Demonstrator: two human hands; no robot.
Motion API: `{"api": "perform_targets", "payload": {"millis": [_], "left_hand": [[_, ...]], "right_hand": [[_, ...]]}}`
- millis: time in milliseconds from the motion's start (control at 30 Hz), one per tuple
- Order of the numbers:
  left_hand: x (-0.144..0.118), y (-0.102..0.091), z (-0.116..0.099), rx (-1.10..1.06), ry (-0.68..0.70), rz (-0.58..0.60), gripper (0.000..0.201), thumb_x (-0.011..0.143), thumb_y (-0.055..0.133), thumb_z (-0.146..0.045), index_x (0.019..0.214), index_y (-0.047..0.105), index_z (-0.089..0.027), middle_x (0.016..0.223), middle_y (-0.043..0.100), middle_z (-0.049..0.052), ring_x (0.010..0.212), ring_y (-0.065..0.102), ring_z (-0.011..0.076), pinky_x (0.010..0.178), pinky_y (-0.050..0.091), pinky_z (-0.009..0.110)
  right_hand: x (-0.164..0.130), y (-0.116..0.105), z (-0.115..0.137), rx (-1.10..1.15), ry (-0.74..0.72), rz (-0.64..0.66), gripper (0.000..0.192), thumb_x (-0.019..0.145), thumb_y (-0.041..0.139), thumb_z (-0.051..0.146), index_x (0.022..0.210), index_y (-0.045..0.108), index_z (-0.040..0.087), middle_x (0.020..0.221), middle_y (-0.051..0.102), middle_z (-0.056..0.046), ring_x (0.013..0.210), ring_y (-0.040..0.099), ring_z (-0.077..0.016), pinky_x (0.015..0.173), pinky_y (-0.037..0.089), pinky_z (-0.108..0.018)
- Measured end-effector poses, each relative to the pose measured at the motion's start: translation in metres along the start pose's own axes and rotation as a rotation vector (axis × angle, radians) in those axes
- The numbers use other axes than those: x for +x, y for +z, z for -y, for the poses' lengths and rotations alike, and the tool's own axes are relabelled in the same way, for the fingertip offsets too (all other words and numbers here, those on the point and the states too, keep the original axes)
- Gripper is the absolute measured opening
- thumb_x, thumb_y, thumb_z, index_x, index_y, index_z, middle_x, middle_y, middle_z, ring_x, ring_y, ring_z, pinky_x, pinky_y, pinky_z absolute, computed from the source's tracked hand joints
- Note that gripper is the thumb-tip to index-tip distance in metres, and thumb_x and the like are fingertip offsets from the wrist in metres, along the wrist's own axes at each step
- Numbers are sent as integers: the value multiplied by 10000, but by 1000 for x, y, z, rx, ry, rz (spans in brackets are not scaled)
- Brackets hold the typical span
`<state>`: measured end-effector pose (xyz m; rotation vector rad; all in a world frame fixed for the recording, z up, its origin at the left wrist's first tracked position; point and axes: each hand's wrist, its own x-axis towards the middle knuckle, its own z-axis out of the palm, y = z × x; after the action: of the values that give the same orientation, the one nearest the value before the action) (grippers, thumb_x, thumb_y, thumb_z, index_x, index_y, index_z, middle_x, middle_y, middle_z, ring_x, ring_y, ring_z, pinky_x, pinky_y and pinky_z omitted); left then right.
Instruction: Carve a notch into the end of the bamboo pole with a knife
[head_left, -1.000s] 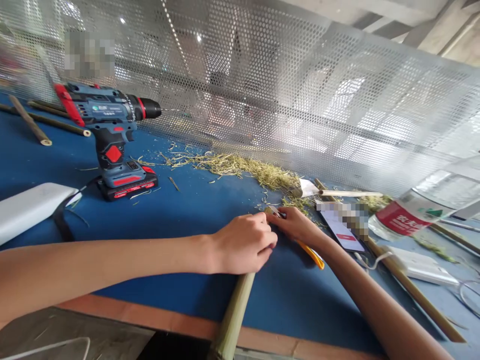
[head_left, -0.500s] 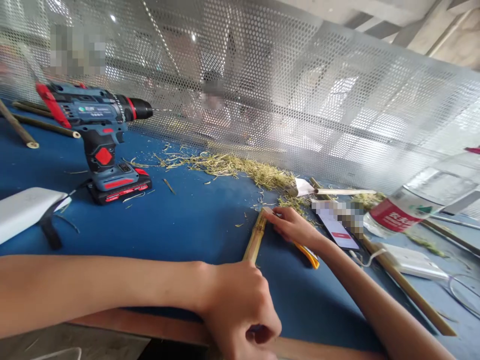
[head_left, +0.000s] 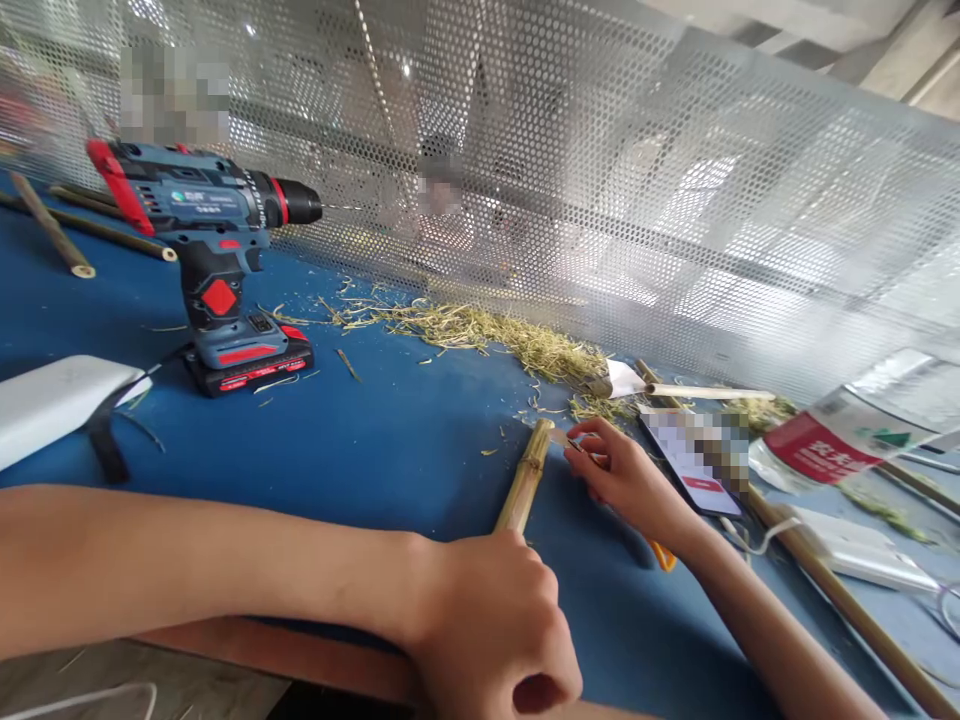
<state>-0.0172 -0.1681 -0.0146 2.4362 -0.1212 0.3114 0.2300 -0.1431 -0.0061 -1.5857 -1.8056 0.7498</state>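
The left hand [head_left: 491,625] is closed in a fist around the near part of a bamboo stick [head_left: 525,480], which lies on the blue bench [head_left: 390,450] and points away from the person toward the perforated metal screen [head_left: 600,200]. The right hand [head_left: 626,475] is closed around a small knife [head_left: 581,447] with a yellow handle, of which only the end shows below the wrist; the blade tip is just beside the far end of the stick, but whether it touches the bamboo cannot be told. Judging from this, the main danger is a slip of the blade: the stick is round and rests free on the smooth cloth, so it could roll under pressure, and the knife could then jump toward the fingers [head_left: 592,432] of the right hand or along the stick toward the left fist. The grip of the left hand is far from the cutting end, so that end could also lift or turn. Near the right hand lie a phone [head_left: 694,470] and a plastic bottle [head_left: 840,440] on its side, which a sudden movement could strike. A heap of bamboo shavings [head_left: 510,340] lies by the screen, and a cordless drill [head_left: 217,260] stands well apart to the left.
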Motion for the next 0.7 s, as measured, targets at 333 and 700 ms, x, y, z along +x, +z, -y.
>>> {"api": "perform_targets", "payload": {"millis": [333,700], "left_hand": [[0,4,-6,-1,-88,-115,291,797,729,-358,589,570,-231,487,518,-56,510,467,154,523,296,331],[2,11,-7,150,-191,-238,230,803,651,-305,610,570,-210,480,462,-67,521,379,127,817,394,398]], "right_hand": [[0,-17,9,195,220,93,596,752,844,759,724,707,180,645,644,-16,581,569,-136,556,460,-269],[1,-8,1,-51,81,50,631,985,514,813,814,618,215,604,560,25,439,474,-121,419,374,-266]]}}
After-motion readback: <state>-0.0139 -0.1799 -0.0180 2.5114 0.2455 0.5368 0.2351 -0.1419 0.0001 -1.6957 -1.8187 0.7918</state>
